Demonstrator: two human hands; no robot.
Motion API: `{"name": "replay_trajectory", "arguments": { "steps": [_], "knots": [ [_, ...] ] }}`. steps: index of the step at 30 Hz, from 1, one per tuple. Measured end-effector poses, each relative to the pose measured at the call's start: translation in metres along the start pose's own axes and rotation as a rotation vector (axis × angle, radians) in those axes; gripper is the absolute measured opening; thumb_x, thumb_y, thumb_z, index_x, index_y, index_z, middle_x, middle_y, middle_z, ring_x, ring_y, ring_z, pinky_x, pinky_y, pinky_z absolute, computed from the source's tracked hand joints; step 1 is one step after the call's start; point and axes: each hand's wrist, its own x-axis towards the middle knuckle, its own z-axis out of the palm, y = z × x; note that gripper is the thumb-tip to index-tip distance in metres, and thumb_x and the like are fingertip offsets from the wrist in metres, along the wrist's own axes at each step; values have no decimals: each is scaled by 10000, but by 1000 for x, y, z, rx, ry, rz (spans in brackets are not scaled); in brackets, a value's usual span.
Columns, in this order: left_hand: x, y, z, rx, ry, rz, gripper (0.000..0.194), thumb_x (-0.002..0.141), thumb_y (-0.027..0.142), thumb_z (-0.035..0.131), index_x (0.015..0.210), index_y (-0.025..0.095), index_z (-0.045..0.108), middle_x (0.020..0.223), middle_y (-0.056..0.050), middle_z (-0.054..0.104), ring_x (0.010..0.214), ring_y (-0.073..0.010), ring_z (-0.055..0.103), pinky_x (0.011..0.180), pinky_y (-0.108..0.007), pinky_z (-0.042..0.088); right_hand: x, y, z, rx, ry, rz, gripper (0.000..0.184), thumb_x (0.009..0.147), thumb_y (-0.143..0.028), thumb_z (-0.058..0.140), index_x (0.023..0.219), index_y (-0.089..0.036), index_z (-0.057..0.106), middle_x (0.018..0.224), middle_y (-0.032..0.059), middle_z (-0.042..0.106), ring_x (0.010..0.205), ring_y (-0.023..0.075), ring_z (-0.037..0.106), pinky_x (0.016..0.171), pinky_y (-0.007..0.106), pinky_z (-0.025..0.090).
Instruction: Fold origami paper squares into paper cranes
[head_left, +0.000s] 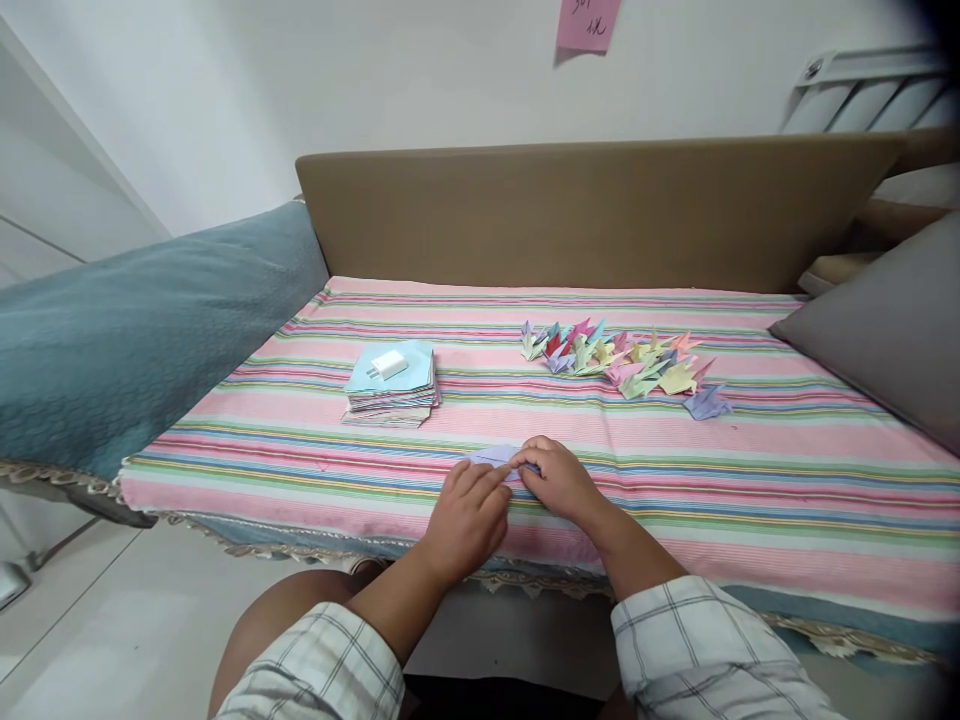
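A small piece of folded lavender origami paper (493, 454) lies on the striped cloth near the front edge of the seat. My left hand (471, 508) holds it down from the left, index finger stretched towards its right side and the other fingers curled. My right hand (556, 480) pinches the paper's right end, fingers bent, its tips touching those of my left hand. Part of the paper is hidden under the fingers. Beyond my right hand stand several folded paper cranes (634, 362) in many colours, a lavender crane (707, 402) nearest to it.
A stack of square paper (391, 395) stands at left, with a white charger plug (388, 364) on its top blue sheet. The striped cloth (277, 440) covers the sofa seat. A brown backrest (570, 215), blue armrest (172, 300) and grey cushion (892, 320) border it.
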Motion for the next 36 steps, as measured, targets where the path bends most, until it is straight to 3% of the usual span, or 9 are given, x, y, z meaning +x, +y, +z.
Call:
{"name": "replay_trajectory", "arguments": {
  "steps": [6,10,13,17,23,27,30,33,36],
  "knots": [
    [1,8,9,19,-93,-1,228,819,220,492,1029,187,575,1263,-99,560,1055,-246,525,953,-465,380,1,1,-1,29,5,0,317,714,-57,478,866,-231,696,945,36,617,925,186,549,854,325,429],
    [-1,6,12,28,-56,1,283,820,221,497,1092,192,571,1236,-96,583,1083,-255,521,960,-469,369,-1,7,-1,94,125,-35,349,716,-43,446,936,-209,660,981,41,641,963,188,554,889,344,429],
    [-2,5,13,35,-54,9,320,825,231,502,1137,193,561,1248,-85,582,1098,-255,517,975,-465,358,-3,11,-2,14,187,-66,312,749,-66,449,934,-202,661,1029,54,647,1008,205,542,920,372,411],
    [-3,4,13,34,-46,-10,339,834,254,503,1165,209,554,1254,-69,586,1102,-254,527,1025,-492,296,-7,6,-7,-87,129,-71,305,775,-66,431,929,-180,669,979,65,666,944,204,558,874,352,424],
    [-1,2,9,-18,2,-65,368,833,338,532,1182,225,554,1195,-75,626,1156,-267,514,1105,-561,61,-17,-9,-14,-38,5,-43,282,800,-105,433,922,-200,670,921,42,671,891,186,575,811,311,433],
    [2,1,5,-26,-2,-85,433,817,448,555,1191,230,552,1176,-78,635,1132,-270,534,1104,-571,47,-20,-9,-12,1,-38,-119,280,786,-89,438,896,-211,664,866,24,660,858,178,569,791,305,427],
    [3,0,5,-42,-11,-72,517,767,575,569,1145,224,577,1165,-94,637,1110,-286,545,1096,-584,50,-18,-4,-11,22,27,-132,264,792,-90,443,881,-206,664,866,33,642,866,181,556,800,316,434],
    [4,1,5,-54,-24,-105,441,771,559,576,1074,240,603,1155,-81,642,1107,-278,547,1098,-580,51,-14,1,-9,1,133,-157,245,795,-112,475,921,-198,667,1005,70,615,970,209,528,859,358,435],
    [7,3,4,-62,-49,-141,314,797,455,582,1036,254,605,1170,-57,636,1128,-263,534,1106,-569,32,-12,6,-8,-28,129,-207,278,791,-97,474,964,-198,667,1094,81,605,1030,222,511,903,385,432]
  ]
}}
